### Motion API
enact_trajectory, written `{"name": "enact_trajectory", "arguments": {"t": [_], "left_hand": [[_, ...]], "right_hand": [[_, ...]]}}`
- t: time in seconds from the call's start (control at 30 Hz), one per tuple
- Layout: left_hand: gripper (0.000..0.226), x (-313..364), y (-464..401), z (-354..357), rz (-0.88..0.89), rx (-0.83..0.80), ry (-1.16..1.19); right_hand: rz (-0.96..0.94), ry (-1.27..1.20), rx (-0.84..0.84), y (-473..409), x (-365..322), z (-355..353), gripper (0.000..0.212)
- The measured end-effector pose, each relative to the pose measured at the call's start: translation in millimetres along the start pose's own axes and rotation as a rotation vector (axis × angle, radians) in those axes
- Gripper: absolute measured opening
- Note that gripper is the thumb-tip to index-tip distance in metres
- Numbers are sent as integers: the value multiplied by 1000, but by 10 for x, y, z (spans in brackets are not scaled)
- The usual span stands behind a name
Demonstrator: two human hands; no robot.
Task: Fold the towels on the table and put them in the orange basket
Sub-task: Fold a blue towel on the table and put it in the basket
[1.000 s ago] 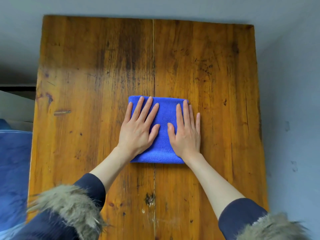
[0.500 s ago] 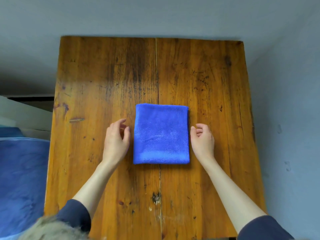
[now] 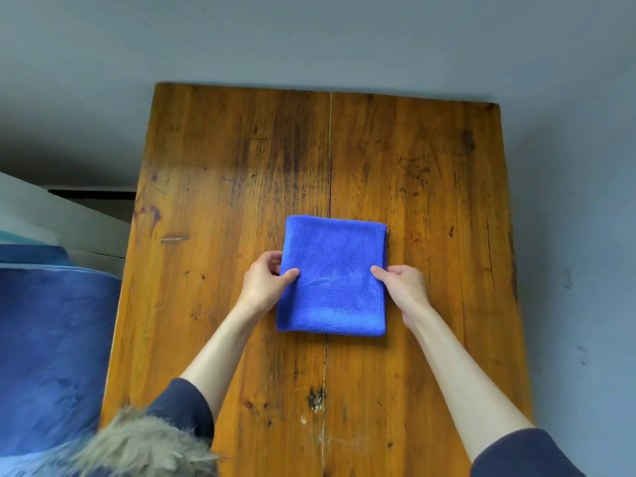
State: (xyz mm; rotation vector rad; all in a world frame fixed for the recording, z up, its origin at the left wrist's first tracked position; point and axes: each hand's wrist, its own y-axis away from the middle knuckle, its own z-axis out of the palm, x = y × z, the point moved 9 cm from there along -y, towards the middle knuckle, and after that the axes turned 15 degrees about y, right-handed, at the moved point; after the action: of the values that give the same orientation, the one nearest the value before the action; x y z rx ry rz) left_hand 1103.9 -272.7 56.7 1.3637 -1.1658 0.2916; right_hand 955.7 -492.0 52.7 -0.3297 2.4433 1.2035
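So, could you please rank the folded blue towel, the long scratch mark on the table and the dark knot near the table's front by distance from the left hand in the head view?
1. Folded blue towel: held at its left edge by the left hand.
2. Long scratch mark: on the wooden table, farther back, to the left.
3. Dark knot: nearer the person, by the centre seam.

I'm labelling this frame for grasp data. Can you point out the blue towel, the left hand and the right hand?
blue towel (image 3: 335, 280): head view, middle of its folded top face.
left hand (image 3: 265, 282): head view, back of the hand, gripping the towel's left edge.
right hand (image 3: 401, 284): head view, back of the hand, gripping the right edge.
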Motion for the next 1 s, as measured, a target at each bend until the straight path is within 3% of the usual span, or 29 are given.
{"name": "enact_trajectory", "arguments": {"t": [0.2,0.37,0.63,0.77,1.0], "left_hand": [[31,-60,70,-18,-85,-78,112],[28,-237,275,-117,-187,-78,224],[26,-352,943,-618,-156,-32,266],[26,-240,1337,-1149,-79,59,271],[31,-411,2351,-2360,67,324,479]], "right_hand": [[-65,-9,-58,30,-63,4,28],[-74,-34,-227,198,-95,178,27],[-136,48,-461,832,-332,408,28],[-255,104,-522,1289,-774,625,28],[-513,213,-600,2452,-1493,1335,20]]}}
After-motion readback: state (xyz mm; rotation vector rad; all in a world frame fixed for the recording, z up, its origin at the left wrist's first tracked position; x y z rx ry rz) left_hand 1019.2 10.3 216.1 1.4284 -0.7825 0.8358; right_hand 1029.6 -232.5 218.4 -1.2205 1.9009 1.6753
